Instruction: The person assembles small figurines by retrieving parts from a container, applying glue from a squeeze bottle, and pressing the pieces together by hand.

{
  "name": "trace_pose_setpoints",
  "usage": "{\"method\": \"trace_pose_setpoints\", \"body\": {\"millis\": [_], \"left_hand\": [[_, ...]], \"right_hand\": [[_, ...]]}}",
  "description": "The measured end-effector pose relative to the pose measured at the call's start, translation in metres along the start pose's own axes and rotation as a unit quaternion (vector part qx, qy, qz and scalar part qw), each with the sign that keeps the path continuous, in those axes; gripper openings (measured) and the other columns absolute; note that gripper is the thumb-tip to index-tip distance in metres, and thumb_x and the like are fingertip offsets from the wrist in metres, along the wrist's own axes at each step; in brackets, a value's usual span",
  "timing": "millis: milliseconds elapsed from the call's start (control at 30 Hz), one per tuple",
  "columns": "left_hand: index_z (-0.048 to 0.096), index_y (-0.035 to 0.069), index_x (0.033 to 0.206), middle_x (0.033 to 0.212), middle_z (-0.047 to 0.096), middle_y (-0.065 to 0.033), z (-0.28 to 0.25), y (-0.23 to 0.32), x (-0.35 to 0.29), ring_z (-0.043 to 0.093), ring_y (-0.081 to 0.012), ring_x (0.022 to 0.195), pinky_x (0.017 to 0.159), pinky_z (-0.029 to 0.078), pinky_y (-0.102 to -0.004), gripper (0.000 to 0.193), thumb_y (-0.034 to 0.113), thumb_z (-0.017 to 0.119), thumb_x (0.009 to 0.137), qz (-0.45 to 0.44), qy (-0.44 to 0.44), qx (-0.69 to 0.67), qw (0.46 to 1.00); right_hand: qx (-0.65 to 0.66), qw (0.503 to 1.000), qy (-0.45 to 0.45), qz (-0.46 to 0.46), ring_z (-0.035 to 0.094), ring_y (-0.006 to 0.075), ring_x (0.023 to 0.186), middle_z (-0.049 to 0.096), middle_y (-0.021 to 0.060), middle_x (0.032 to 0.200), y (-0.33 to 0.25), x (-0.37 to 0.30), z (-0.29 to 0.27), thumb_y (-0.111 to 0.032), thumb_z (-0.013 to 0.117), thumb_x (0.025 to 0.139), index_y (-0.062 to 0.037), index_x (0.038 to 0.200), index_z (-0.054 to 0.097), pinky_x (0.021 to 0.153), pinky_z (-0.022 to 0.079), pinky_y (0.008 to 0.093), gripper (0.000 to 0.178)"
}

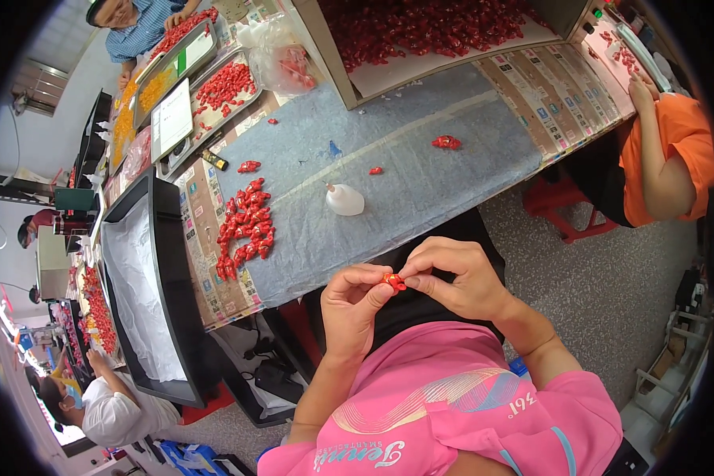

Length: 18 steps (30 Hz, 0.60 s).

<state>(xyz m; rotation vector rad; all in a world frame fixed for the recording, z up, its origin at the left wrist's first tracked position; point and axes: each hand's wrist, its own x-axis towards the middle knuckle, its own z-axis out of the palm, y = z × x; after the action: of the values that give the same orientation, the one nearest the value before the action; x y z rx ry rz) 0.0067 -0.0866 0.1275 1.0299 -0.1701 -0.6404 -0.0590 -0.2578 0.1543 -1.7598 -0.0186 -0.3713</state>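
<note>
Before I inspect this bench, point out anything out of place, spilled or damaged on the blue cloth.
Nothing looks clearly spilled or damaged. A small red piece and a larger red piece lie apart from the red pile, beyond and right of the white bottle. A deep-blue mark stands out on the paler cloth.

Pink shirt (420, 416): white script lettering (381, 453) above a smaller line of capitals; pale numeral mark (523, 404) farther right. Tabletop covering (523, 79) and white sheet (172, 120): print too small to read.
</note>
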Motion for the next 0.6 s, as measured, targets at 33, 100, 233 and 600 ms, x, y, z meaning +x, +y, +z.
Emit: {"method": "trace_pose_setpoints", "body": {"millis": [33,100,233,600], "left_hand": [[0.059,0.003,0.091,0.098,0.062,-0.0125,-0.001,0.000,0.000,0.062,-0.0184,0.084,0.076,0.053,-0.0295,0.019,-0.006,0.068,0.077,0.000,-0.003,0.001,1.000],[0.060,0.003,0.091,0.098,0.062,-0.0126,-0.003,-0.001,0.000,0.062,-0.0185,0.084,0.076,0.053,-0.0297,0.018,-0.006,0.068,0.077,-0.004,-0.002,-0.004,1.000],[0.061,0.003,0.090,0.097,0.063,-0.0128,-0.005,-0.002,0.001,0.062,-0.0188,0.084,0.076,0.053,-0.0299,0.017,-0.006,0.068,0.077,-0.003,-0.009,-0.017,1.000],[0.065,0.003,0.085,0.096,0.064,-0.0121,-0.011,0.003,0.002,0.061,-0.0181,0.090,0.081,0.051,-0.0290,0.019,-0.010,0.070,0.072,0.019,-0.018,0.009,1.000]], "right_hand": [[-0.001,1.000,0.001,0.000,0.062,0.0192,0.072,0.063,0.0087,0.080,0.000,0.001,-0.001,-0.001,0.069,0.076,-0.0013,0.085,0.066,0.063,0.049,0.0272,0.010],[0.005,1.000,-0.025,0.001,0.062,0.0202,0.073,0.062,0.0092,0.080,-0.002,0.003,-0.002,0.001,0.067,0.077,-0.0001,0.086,0.065,0.063,0.048,0.0279,0.010],[0.004,1.000,-0.027,-0.003,0.062,0.0206,0.073,0.062,0.0090,0.079,-0.002,0.004,-0.001,0.001,0.067,0.076,-0.0002,0.085,0.065,0.063,0.049,0.0283,0.010],[-0.019,0.999,-0.013,-0.050,0.062,0.0215,0.073,0.062,0.0100,0.079,-0.004,0.005,0.004,0.004,0.069,0.073,0.0000,0.085,0.064,0.062,0.050,0.0287,0.014]]}}
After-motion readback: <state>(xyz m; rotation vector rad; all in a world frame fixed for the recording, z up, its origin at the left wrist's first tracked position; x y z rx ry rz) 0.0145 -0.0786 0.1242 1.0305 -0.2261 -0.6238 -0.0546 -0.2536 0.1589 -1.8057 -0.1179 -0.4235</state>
